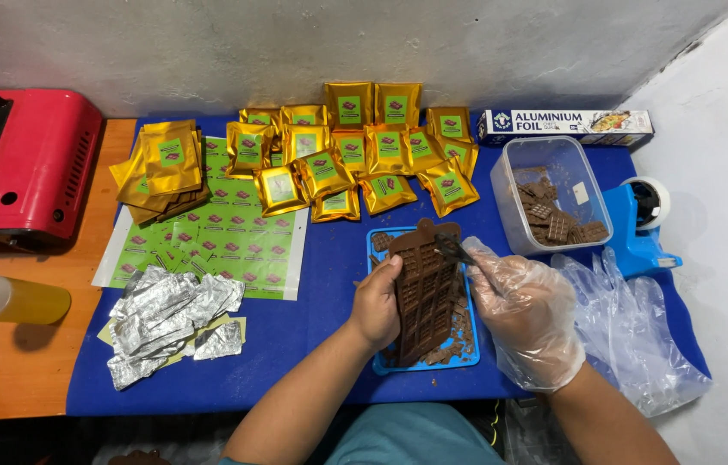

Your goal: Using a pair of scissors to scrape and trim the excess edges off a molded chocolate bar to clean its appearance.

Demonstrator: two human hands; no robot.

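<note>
Both hands grip: bare left point(375, 303) tilts brown mould point(424, 288), gloved right point(526, 314) pinches perhaps a chocolate piece point(452, 250)

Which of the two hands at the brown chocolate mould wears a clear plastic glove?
The right hand, pinching the top right of the chocolate mould. A loose clear glove covers it, while the left hand gripping the mould's left edge is bare.

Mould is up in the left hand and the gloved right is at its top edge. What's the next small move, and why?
Probably flex the brown chocolate mould over the blue tray so the next pieces drop out. The bare left hand holds its left edge, tilted up, and the gloved right hand pinches near its top right corner. Loose chocolate pieces already lie in the tray below.
</note>
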